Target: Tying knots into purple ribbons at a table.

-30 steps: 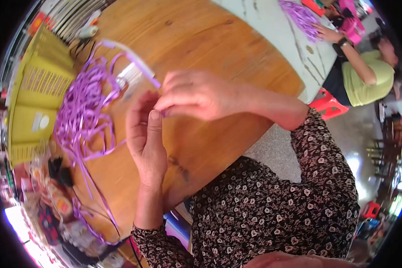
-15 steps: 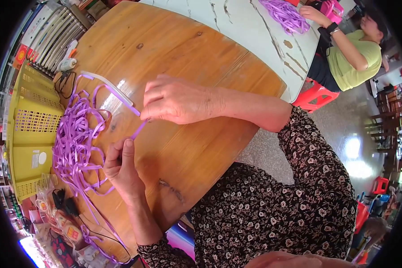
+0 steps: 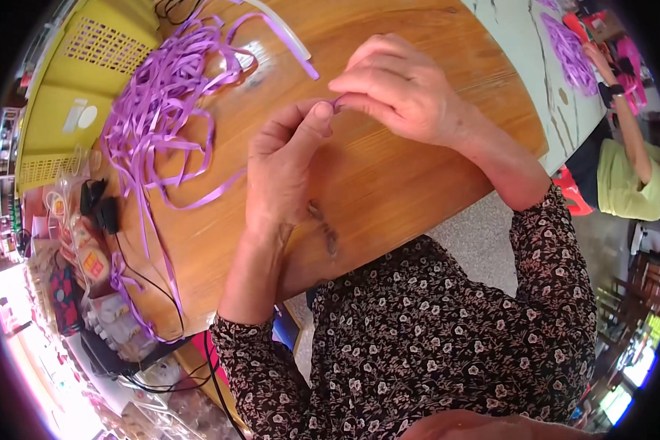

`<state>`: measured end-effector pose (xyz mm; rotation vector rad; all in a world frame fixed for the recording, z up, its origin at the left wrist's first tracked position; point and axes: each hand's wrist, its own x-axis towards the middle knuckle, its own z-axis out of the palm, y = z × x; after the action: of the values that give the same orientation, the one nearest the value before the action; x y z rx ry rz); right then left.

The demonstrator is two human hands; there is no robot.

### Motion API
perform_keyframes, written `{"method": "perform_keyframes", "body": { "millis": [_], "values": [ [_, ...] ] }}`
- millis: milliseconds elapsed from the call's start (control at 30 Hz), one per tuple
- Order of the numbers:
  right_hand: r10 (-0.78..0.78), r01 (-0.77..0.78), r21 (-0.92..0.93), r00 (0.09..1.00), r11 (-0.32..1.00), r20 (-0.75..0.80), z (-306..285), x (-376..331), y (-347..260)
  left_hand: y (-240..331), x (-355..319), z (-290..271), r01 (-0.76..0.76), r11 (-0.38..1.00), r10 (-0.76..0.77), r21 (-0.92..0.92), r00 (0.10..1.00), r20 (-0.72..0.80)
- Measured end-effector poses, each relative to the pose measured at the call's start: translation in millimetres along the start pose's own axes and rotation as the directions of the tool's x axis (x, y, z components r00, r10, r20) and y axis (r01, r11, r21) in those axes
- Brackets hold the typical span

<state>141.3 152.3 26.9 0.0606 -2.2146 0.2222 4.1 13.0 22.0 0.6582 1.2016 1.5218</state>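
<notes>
Above the wooden table (image 3: 389, 191) my two hands meet, fingertips almost touching. My left hand (image 3: 286, 150) pinches a bit of purple ribbon (image 3: 336, 105) between thumb and forefinger. My right hand (image 3: 403, 92) has its thumb and fingers closed on the same ribbon, most of which is hidden by the fingers. A strand runs from the left hand's side toward a loose heap of purple ribbon (image 3: 161, 110) at the left. Beyond the hands, a ribbon end (image 3: 312, 72) lies on the wood beside a pale narrow strip (image 3: 286, 31).
A yellow perforated basket (image 3: 59, 95) stands along the left behind the heap. Black adapters with cords (image 3: 106, 213) and plastic packages (image 3: 92, 257) crowd the near left edge. At the far right, a co-worker's hand (image 3: 598, 59) is by another purple ribbon heap (image 3: 568, 55) on a white table.
My hands have come together, and the ribbon stretch between them has shortened to a small bit. The strand by the pale strip now ends apart from my fingers. The whole view has shifted.
</notes>
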Motion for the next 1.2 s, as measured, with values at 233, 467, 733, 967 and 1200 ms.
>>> {"method": "perform_keyframes", "body": {
  "millis": [233,467,733,967,1200],
  "values": [
    [0.177,-0.184,0.081,0.980,0.980,0.093,-14,-2,11,3,3,0,-0.117,0.958,0.160,0.263,0.976,-0.150],
    [0.269,-0.254,0.250,0.963,0.934,-0.027,-33,20,-1,-1,6,-5,-0.088,0.986,0.109,0.145,0.983,-0.147],
    [0.053,-0.053,-0.006,0.991,0.999,0.124,-3,-9,7,-1,9,-7,-0.073,0.989,0.092,0.125,0.984,-0.150],
    [0.122,-0.122,-0.007,0.977,0.992,0.176,-3,-6,6,3,7,-3,-0.101,0.969,0.142,0.225,0.974,-0.176],
    [0.257,-0.341,0.194,0.897,0.920,0.359,-10,-2,-2,-6,10,-7,-0.200,0.914,0.276,0.352,0.944,-0.179]
  ]
}}
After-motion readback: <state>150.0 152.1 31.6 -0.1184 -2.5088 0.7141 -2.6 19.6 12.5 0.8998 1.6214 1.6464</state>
